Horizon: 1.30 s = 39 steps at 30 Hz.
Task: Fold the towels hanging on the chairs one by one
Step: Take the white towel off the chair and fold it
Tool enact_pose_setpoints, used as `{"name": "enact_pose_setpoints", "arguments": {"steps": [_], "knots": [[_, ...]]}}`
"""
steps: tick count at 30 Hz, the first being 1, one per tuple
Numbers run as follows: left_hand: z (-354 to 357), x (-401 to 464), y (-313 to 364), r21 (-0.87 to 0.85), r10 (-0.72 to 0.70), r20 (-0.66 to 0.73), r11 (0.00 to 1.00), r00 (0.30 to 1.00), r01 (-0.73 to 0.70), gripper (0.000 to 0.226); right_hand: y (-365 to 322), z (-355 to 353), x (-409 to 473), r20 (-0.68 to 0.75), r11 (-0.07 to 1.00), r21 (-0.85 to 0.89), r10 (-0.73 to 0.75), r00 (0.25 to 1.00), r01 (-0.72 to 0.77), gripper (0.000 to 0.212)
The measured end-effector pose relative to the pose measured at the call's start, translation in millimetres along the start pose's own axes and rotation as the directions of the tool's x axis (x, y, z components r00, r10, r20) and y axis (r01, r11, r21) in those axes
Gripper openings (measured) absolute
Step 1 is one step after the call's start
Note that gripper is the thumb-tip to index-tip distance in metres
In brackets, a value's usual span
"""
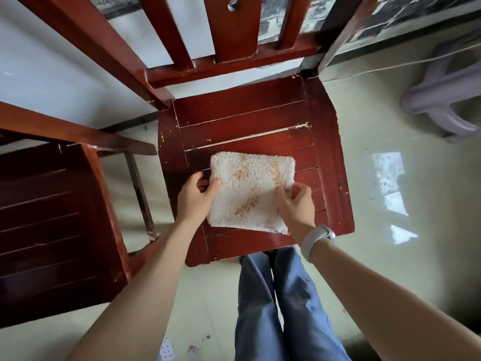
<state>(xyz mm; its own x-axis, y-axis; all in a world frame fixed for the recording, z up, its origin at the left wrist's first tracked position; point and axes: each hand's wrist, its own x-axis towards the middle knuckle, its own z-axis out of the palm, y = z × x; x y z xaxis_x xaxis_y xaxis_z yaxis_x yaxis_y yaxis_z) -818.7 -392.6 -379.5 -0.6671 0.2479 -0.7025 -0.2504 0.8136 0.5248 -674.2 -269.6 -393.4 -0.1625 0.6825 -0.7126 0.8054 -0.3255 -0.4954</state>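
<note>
— What can't you make out?

— My left hand has its fingers tucked under the towel, hidden; only the thumb shows on top. My right hand pinches the opposite edge.

— Where's the towel?

— Folded, flat on the chair seat, long axis running from near me towards the chair back.

Floor: pale, glossy tile, carrying bright window reflections at right. Wall: plain white, upper left, meeting a dark skirting strip. A pale plastic stool stands at far right. A thin white cord runs along the floor behind it.
</note>
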Motion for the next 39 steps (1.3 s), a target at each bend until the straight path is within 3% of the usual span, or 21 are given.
{"name": "enact_pose_setpoints", "arguments": {"steps": [4,9,13,18,23,28,32,35,39], "knots": [[8.0,-0.4,6.8,-0.106,-0.096,0.026,0.990,0.995,0.099,0.051,0.2,5.7,1.0,0.053,0.979,0.161,0.115,0.992,-0.122,0.010],[8.2,-9.1,17.9,-0.221,-0.105,0.093,0.967,0.990,0.123,0.045,-8.5,-7.0,-0.6,0.148,0.949,0.248,0.159,0.976,-0.192,0.021],[3.0,-31.8,30.4,-0.268,-0.004,0.145,0.963,0.989,0.043,0.038,-14.5,-32.7,-13.1,0.145,0.958,0.263,0.081,0.986,-0.117,0.009],[3.1,-78.2,61.7,-0.237,0.072,0.161,0.971,0.984,-0.033,0.041,-24.1,-91.2,-45.5,0.142,0.939,0.342,-0.003,0.990,-0.046,0.029],[14.5,-138.1,121.5,-0.204,0.179,0.134,0.967,0.975,-0.150,0.038,-32.1,-174.7,-80.9,0.130,0.878,0.478,-0.075,0.989,0.004,0.028],[55.6,-201.1,200.7,-0.140,0.287,0.200,0.955,0.937,-0.262,0.047,-25.1,-278.4,-104.3,0.063,0.792,0.609,-0.100,0.993,0.041,0.023],[120.3,-267.6,271.8,-0.123,0.419,0.218,0.908,0.882,-0.401,0.023,0.4,-383.1,-116.0,-0.020,0.704,0.704,-0.108,0.994,0.091,0.026],[184.4,-327.8,318.8,-0.126,0.498,0.274,0.866,0.822,-0.483,0.004,29.9,-470.1,-128.5,-0.155,0.702,0.688,-0.109,0.982,0.186,0.026],[280.8,-398.4,366.8,-0.105,0.563,0.379,0.815,0.735,-0.570,0.017,82.1,-579.1,-142.5,-0.325,0.688,0.678,-0.035,0.945,0.259,0.027]]}}
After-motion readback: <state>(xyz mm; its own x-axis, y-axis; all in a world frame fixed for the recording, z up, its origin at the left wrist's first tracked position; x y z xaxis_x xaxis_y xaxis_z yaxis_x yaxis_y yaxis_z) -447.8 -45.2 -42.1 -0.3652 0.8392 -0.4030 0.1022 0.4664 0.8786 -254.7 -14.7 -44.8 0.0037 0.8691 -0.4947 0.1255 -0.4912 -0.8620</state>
